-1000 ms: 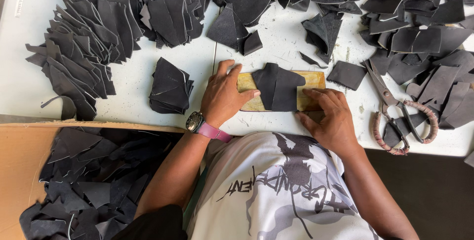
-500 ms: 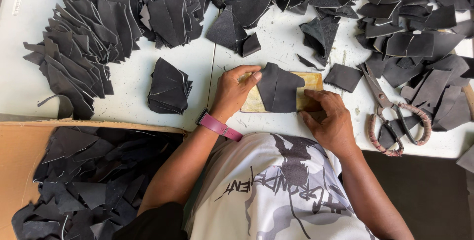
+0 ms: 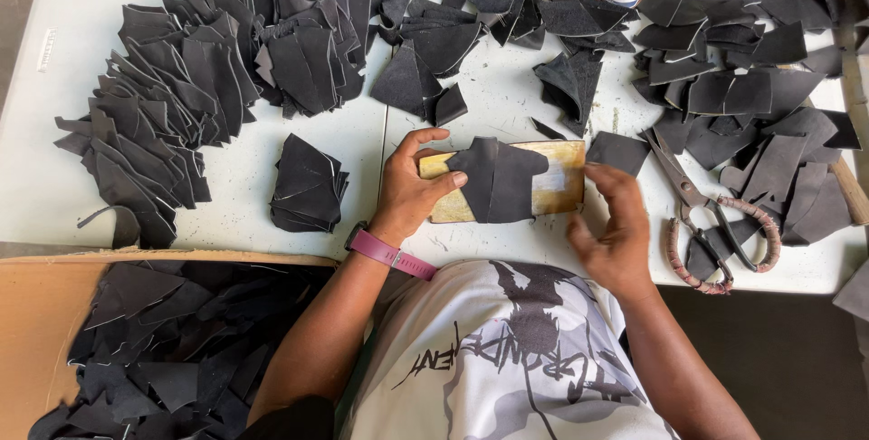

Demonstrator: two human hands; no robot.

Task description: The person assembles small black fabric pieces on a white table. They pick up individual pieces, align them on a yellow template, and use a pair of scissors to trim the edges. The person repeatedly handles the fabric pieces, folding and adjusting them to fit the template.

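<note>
White table (image 3: 235, 177) w/ dark leather offcuts heaped across far side; bare strip only near front edge. Left hand (image 3: 409, 188) presses flat on left end of wooden block (image 3: 563, 188), fingers spread, thumb on black leather piece (image 3: 496, 179) draped over block's middle, hanging past both long edges. Right hand (image 3: 614, 234) just off block's right end, fingers loosely curled, holding nothing. Small stack of cut pieces (image 3: 308, 182) left of left hand, gap between. Scissors (image 3: 711, 223) right of right hand, near. Cardboard box (image 3: 41, 322) of scraps below table edge.
</note>
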